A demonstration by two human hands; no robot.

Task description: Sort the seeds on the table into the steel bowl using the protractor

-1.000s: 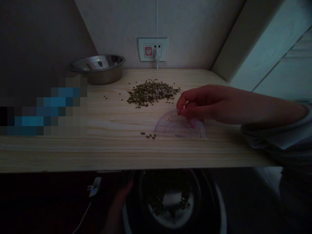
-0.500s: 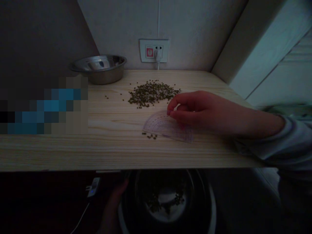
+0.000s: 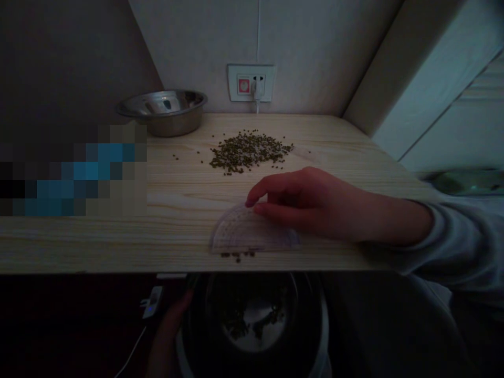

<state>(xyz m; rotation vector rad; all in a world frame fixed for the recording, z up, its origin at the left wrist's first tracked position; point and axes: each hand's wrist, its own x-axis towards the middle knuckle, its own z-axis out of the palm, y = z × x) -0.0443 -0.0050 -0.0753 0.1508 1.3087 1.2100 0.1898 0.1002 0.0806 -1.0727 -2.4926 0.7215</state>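
Observation:
My right hand [image 3: 299,202] grips the curved edge of a clear plastic protractor [image 3: 236,231] between thumb and fingers, with the protractor lying low over the wooden tabletop. Along its straight edge sit several small dark green beans [image 3: 237,255], near the table's front edge. Below that edge, my left hand [image 3: 169,331] holds the left rim of a metal bowl [image 3: 325,331]; its fingers are partly hidden in the dark. More beans lie in the bottom of that bowl. A larger pile of beans [image 3: 248,149] is spread farther back on the table.
A second steel bowl [image 3: 177,123] stands at the back left of the tabletop [image 3: 157,236]. Behind is a wall socket [image 3: 251,83] with a white plug. A blurred-out patch covers the left. A small white device with a cable [image 3: 153,302] hangs below the table.
My right hand has drawn the protractor toward the front edge and a little left, and the few beans have slid along with it. The lower bowl has shifted slightly left with my left hand.

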